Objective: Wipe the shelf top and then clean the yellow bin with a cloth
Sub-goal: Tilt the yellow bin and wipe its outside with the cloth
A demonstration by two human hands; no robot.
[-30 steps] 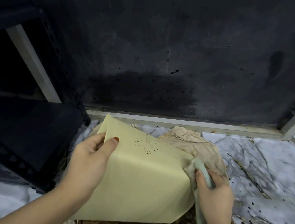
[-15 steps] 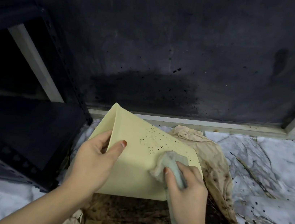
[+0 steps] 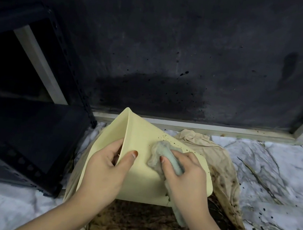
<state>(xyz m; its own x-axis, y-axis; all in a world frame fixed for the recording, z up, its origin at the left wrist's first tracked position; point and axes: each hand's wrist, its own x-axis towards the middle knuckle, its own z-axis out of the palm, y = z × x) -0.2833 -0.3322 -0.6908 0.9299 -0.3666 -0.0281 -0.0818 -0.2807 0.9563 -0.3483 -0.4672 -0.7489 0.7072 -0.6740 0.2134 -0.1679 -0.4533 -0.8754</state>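
We hold the yellow bin (image 3: 142, 174) tipped on its side over a stained beige rag (image 3: 222, 175) spread on the marble-patterned floor (image 3: 276, 191), close to the floor's far edge where the dark wall panel (image 3: 175, 50) rises, with the foot of the black metal shelf (image 3: 17, 135) just to the left. Our left hand (image 3: 106, 169) grips the bin's rim, fingers curled inside the opening and thumb pressed on the outer wall. Our right hand (image 3: 184, 178) is closed round a bunched grey-green cloth (image 3: 160, 155), pressing it against the upturned outer wall just below a scatter of dark specks (image 3: 174, 142) near the bin's far edge.

We judge the bin-cleaning step to be in hand (we cannot tell from here whether the shelf top has been wiped). The specks remain, so the next move calls for pushing the cloth up over them with firm pressure while the left hand braces the rim so the bin does not slide or roll on the rag; afterwards the other walls and the inside will likely need turning into reach
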